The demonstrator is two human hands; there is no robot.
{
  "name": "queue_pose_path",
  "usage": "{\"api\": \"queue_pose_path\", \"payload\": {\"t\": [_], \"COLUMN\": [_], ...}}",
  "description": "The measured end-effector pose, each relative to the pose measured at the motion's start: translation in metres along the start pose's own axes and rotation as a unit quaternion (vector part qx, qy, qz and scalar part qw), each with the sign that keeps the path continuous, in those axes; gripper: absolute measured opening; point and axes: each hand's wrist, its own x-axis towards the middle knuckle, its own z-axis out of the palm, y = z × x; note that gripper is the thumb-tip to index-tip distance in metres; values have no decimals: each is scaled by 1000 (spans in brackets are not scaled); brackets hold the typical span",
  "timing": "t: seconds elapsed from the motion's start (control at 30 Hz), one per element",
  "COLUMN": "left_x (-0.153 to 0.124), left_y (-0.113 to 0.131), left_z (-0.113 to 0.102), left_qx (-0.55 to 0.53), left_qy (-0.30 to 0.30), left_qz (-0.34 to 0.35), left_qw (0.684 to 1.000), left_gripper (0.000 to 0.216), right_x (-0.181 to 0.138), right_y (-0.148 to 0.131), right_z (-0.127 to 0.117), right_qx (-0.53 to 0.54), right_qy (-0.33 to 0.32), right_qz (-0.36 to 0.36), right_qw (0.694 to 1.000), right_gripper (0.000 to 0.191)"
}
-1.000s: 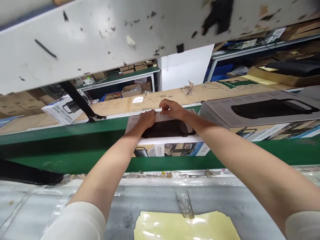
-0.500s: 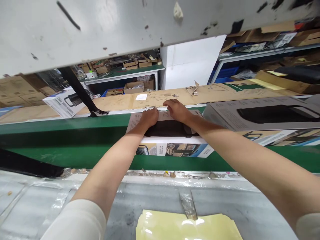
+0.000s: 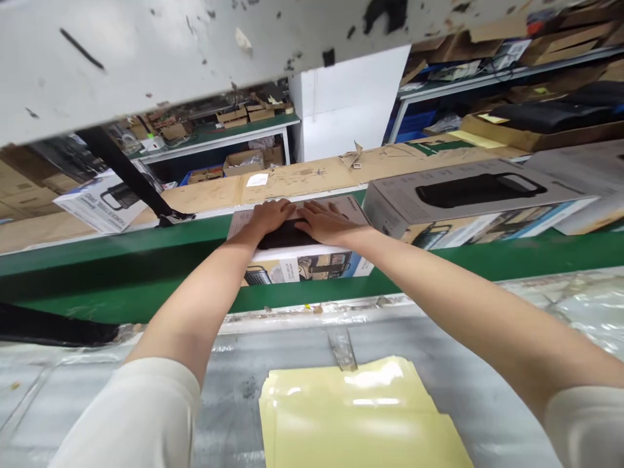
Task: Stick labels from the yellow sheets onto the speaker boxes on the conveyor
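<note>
A white printed carton (image 3: 358,265) with a picture of a black product on its top lies on the green conveyor belt (image 3: 156,292). On the left part of its top rests my left hand (image 3: 270,218), fingers stretched forward and to the right. My right hand (image 3: 324,224) lies flat on the same top, its fingers pointing left and close to the left hand. Neither hand grips anything. Just right of this carton stands a second, similar carton (image 3: 480,188).
A third carton (image 3: 585,175) sits farther right. Another box (image 3: 102,201) stands tilted behind a black post (image 3: 131,179). Yellow sheets (image 3: 361,416) lie on the plastic-covered table nearest me. A grey overhead panel (image 3: 146,58) crosses the top of view.
My right hand has come down from raised, curled fingers to flat on the carton top. My left hand's fingers have straightened somewhat. The view has shifted to the right.
</note>
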Motion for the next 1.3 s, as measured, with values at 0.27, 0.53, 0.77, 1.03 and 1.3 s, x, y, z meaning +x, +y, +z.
{"api": "queue_pose_path", "payload": {"t": [0.27,0.53,0.77,1.03,1.3], "left_x": [-14,-147,-323,-350,-358], "left_y": [14,84,138,100,101], "left_z": [1,-30,68,91,95], "left_qx": [80,36,-142,-83,-131], "left_qy": [40,39,-81,-102,-149], "left_qz": [-56,76,369,364,331], "left_qw": [994,996,915,922,923], "left_gripper": [63,44,45,58,72], "right_x": [-268,-391,-374,-347,-304], "right_y": [-8,-43,-39,-39,-35], "right_z": [-16,30,37,46,44], "right_qx": [126,244,179,123,123], "right_qy": [34,49,93,37,-12], "right_qz": [11,140,59,-102,-185], "right_qw": [991,958,978,986,975], "right_gripper": [32,30,28,32,30]}}
